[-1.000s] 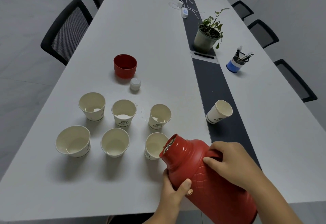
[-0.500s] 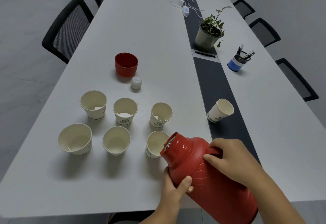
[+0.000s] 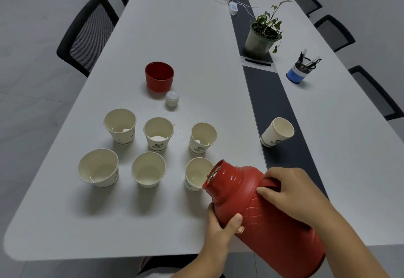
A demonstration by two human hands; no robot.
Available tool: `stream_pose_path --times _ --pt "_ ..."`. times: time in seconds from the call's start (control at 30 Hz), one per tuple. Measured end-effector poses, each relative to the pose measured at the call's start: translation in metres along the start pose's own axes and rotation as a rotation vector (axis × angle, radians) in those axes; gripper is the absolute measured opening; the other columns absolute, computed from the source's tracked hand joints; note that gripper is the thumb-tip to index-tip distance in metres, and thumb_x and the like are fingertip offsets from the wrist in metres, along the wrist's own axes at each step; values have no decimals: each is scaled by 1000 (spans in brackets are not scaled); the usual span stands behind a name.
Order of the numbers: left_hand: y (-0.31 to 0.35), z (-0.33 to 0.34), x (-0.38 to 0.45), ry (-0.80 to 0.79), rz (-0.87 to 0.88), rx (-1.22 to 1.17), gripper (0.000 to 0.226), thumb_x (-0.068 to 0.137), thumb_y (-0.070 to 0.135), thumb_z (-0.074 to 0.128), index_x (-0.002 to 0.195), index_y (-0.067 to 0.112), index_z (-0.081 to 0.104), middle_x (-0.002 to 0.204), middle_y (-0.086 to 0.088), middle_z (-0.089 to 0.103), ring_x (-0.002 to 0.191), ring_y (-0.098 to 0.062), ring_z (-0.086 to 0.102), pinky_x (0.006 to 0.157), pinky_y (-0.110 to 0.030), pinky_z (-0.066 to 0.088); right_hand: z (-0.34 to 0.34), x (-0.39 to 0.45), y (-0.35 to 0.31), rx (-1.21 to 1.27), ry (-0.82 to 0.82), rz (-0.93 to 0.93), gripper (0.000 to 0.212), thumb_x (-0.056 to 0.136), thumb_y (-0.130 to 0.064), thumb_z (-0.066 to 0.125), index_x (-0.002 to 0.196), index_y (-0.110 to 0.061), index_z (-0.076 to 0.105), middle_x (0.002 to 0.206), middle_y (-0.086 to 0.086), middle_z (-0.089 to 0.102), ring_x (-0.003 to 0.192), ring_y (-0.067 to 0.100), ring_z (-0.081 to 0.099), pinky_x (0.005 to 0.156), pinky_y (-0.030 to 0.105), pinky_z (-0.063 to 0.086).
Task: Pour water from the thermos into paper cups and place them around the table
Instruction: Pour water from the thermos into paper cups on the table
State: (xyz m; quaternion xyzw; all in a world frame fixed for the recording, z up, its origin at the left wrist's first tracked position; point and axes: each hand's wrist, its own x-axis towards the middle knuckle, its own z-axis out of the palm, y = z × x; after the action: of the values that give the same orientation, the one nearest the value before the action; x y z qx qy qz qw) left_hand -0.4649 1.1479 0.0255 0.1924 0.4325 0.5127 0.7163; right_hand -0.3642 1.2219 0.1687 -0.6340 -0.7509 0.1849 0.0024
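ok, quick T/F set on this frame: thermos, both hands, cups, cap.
1. Both hands hold the red thermos. True: left hand grips the body below the neck, right hand grips the handle.
2. The thermos stands upright. False: it is tilted, mouth toward the nearest paper cup.
3. Six paper cups stand in two rows of three. True.
4. The separate cup sits on the white tabletop. False: it is on the dark centre strip.
5. The red cap is on the thermos. False: it is on the table, by a small white stopper.
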Motion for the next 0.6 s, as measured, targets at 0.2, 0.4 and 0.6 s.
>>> stream_pose_path --times 0.2,0.4,0.6 --pt "11 0 0 3 70 73 77 42 44 72 110 26 41 109 -3 60 85 -3 67 63 -14 51 2 -6 11 104 22 -32 7 77 -27 65 74 -22 61 72 -5 64 69 7 58 63 16 43" --pt "23 -1 -1 -1 150 227 91 37 39 77 119 31 37 117 2 56 100 -11 63 79 -27 55 5 -25 31 313 71 -54 22 74 -14 70 68 -33 59 64 -6 65 71 2 59 59 10 42" --pt "36 3 -1 25 245 506 94 32 49 75 114 53 28 115 29 47 100 26 45 76 6 37 18 -41 50 533 205 -17 19 70 -19 69 79 -34 62 72 -22 65 63 4 61 56 10 45"
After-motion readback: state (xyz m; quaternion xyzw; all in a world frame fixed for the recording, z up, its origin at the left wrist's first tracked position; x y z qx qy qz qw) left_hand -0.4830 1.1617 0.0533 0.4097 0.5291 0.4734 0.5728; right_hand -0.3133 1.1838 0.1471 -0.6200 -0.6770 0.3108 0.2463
